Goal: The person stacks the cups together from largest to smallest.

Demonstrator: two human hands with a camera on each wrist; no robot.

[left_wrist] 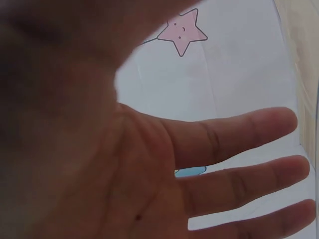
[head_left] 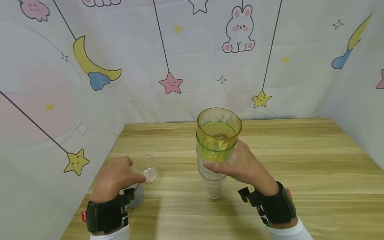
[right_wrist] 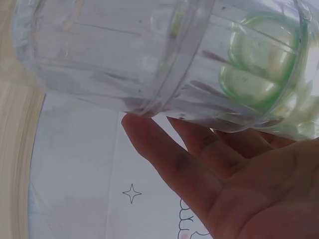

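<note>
A tall stack of see-through cups [head_left: 213, 186] stands in the middle of the table, with a yellow cup [head_left: 219, 125] on top, a green-rimmed one inside or under it, and clear ones below. My right hand [head_left: 240, 163] holds the stack from the right, thumb across the front; its fingers [right_wrist: 169, 149] show along the cups in the right wrist view. On the left, my left hand [head_left: 115, 176] is held over two cups, its fingers [left_wrist: 244, 134] straight and spread with nothing in the palm. Beside its fingertips is a clear cup [head_left: 150, 171]; a greyish-blue cup [head_left: 138, 196] is partly hidden below the wrist.
The wood-grain table [head_left: 300, 160] extends to the right of the stack. White cloth [head_left: 198, 66] printed with stars, moons and a rabbit hangs behind it and along both sides. Each wrist wears a black strap [head_left: 106, 215] with a small camera mount.
</note>
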